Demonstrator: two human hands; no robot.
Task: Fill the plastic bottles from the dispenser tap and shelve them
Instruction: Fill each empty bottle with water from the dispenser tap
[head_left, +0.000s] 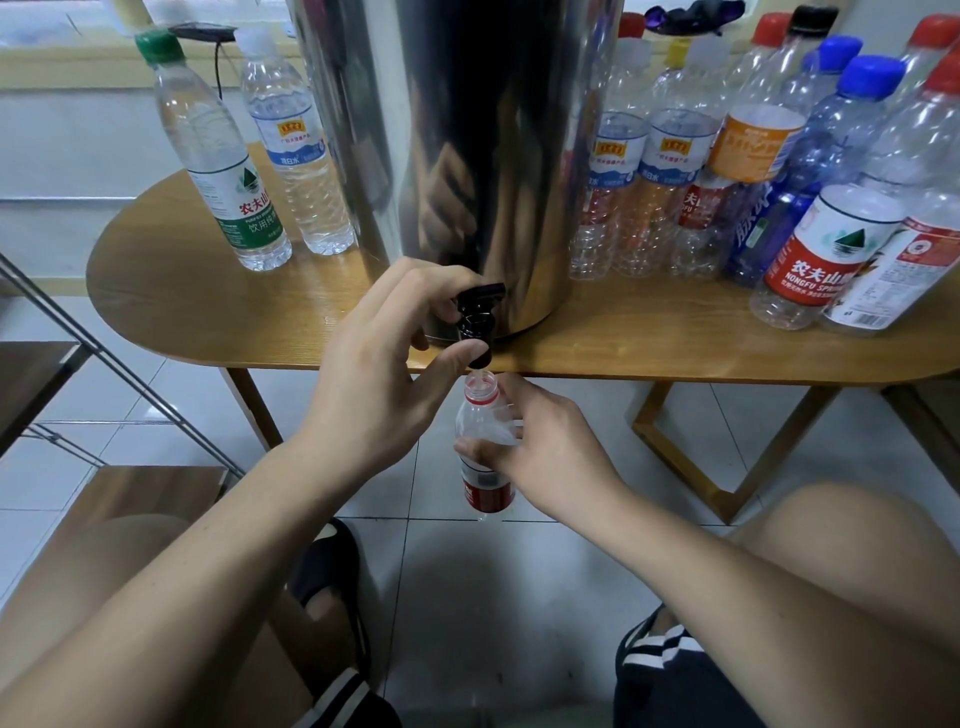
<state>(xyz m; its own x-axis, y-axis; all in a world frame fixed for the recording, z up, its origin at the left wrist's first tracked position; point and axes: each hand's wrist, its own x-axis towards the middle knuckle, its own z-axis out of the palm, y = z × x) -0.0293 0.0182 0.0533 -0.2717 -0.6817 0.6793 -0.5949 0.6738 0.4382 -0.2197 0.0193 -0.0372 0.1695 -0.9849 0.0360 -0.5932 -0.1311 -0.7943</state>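
Note:
A tall steel dispenser (467, 130) stands on the wooden table (649, 343), its black tap (475, 317) hanging over the front edge. My left hand (384, 364) grips the tap, fingers on the lever and thumb under the spout. Directly below the spout, my right hand (545, 457) holds an uncapped clear bottle with a red label (483, 452) upright, its mouth just under the tap. Two capped, filled bottles (249, 171) stand left of the dispenser.
Several capped, mostly empty bottles (769, 171) crowd the table to the right of the dispenser. A metal-framed shelf with wooden boards (104, 405) stands at the left, below table height. My knees and sandalled feet are over the tiled floor (457, 597) beneath.

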